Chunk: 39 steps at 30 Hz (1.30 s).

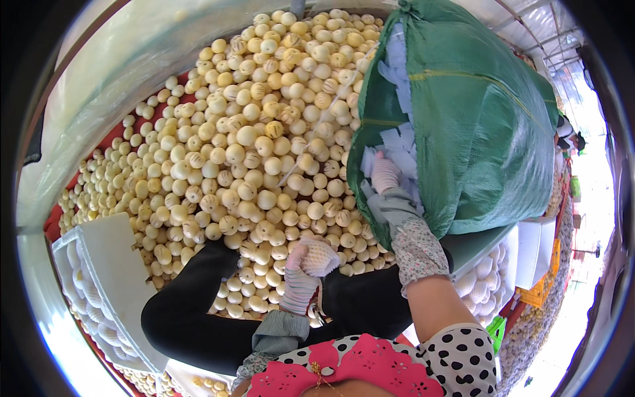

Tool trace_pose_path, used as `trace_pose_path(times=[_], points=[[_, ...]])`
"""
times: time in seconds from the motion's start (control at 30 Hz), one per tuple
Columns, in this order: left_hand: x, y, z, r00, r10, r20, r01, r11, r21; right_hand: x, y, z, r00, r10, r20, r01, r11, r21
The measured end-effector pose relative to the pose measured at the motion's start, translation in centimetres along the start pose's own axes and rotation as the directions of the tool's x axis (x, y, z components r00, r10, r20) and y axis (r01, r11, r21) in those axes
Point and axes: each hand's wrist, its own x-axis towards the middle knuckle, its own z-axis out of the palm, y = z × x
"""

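At 8 o'clock we see a white box (pixel 114 248) with fruit in pale foam nets (pixel 89 291) packed inside. Just beside it, toward 7 o'clock, a bent left leg in black trousers (pixel 188 321) frames the near edge of a broad heap of round, cream-yellow fruit (pixel 264 139), many of them streaked brown, which spreads from 9 o'clock up past 12 on a red ground sheet (pixel 155 118).

Close to 6 o'clock, we find the left hand (pixel 299 278) in a striped glove, its fingers curled around a white foam net (pixel 321 258) just above the fruit; whether the net has a fruit inside, we cannot tell.

Toward 2 o'clock, the right hand (pixel 385 173), gloved in stripes below a flowered sleeve (pixel 418 248), reaches into the mouth of a large green sack (pixel 489 126). It touches the pale foam pieces (pixel 399 142) within, but we cannot tell whether its fingers are spread or pinching one.

At 4 o'clock, below the sack, we see more net-wrapped fruit (pixel 481 281) packed together, and farther right, near a white panel (pixel 537 241), an orange crate (pixel 546 278).
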Motion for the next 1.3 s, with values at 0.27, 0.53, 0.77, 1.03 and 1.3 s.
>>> trace_pose_path(times=[0.27, 0.53, 0.77, 1.03, 1.3], points=[[-1.5, 0.4, 0.8, 0.992, 0.101, -0.08, -0.073, 0.952, 0.298, -5.2, -1.2, -2.7, 0.993, -0.05, 0.107, 0.057, 0.996, -0.063], [-1.8, -1.4, -1.8, 0.992, -0.047, -0.117, 0.082, 0.945, 0.317, -4.7, 1.2, 0.5, 0.987, -0.102, -0.122, 0.125, 0.972, 0.198], [-1.1, 0.5, 1.7, 0.976, 0.117, 0.182, -0.187, 0.879, 0.438, -19.7, 1.8, -7.9, 0.786, -0.609, 0.106, 0.298, 0.524, 0.798], [-1.7, 1.2, 1.3, 0.932, -0.254, 0.258, 0.09, 0.853, 0.515, -24.8, -0.2, -6.5, 0.751, -0.659, 0.05, -0.168, -0.117, 0.979], [-1.8, 1.2, 0.4, 0.884, -0.427, 0.188, 0.393, 0.899, 0.195, -13.4, -15.8, -5.7, 0.687, -0.649, -0.328, 0.727, 0.604, 0.327]])
